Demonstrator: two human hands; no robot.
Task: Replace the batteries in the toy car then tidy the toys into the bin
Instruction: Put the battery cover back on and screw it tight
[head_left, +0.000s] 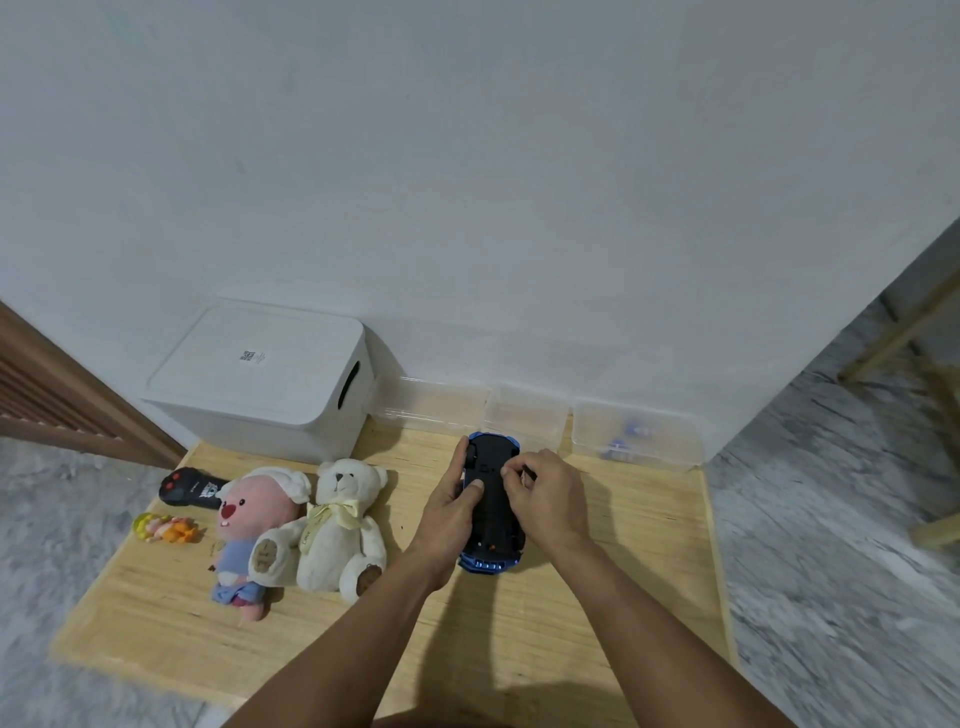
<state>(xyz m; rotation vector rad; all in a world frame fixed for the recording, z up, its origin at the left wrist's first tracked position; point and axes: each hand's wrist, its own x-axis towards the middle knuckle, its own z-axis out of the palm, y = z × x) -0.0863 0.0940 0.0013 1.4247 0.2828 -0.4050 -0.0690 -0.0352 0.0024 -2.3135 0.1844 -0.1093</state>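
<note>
The toy car (491, 499) lay upside down on the wooden board (623, 545), its black underside up, in front of three clear trays (524, 415) along the wall. Your left hand (452, 509) gripped the car's left side, thumb across the underside. Your right hand (545, 493) rested on the underside with fingers curled, pinching something too small to make out. The white lidded bin (260, 384) stood at the far left, behind a teddy bear (337, 525), a pink plush (254, 525), a remote (189, 487) and a small figure (163, 527).
</note>
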